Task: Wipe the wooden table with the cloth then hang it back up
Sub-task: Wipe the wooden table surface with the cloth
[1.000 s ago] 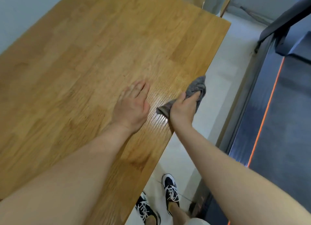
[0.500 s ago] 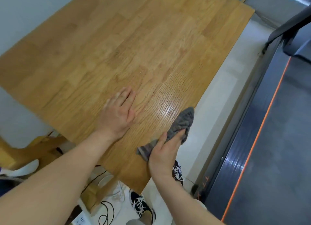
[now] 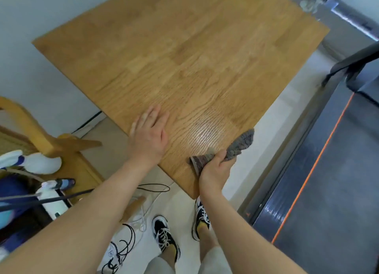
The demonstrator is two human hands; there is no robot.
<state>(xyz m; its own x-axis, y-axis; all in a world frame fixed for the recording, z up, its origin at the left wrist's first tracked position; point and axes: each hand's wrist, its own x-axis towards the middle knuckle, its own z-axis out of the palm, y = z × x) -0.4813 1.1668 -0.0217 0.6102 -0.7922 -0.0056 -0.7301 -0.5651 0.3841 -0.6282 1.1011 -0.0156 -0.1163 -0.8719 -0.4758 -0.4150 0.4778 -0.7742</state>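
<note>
Since the earlier frames the right hand (image 3: 215, 171) has drawn the cloth (image 3: 240, 144) back along the right edge of the bench (image 3: 184, 58), and it now sits close to the near corner. Its fingers are curled round the bunched grey cloth, which lies on the wood with its far end just over the edge. A glossy patch shows on the wood beside it. The left hand (image 3: 149, 136) lies flat on the bench, fingers straight, near the left edge. Cables (image 3: 125, 245) trail on the floor below.
</note>
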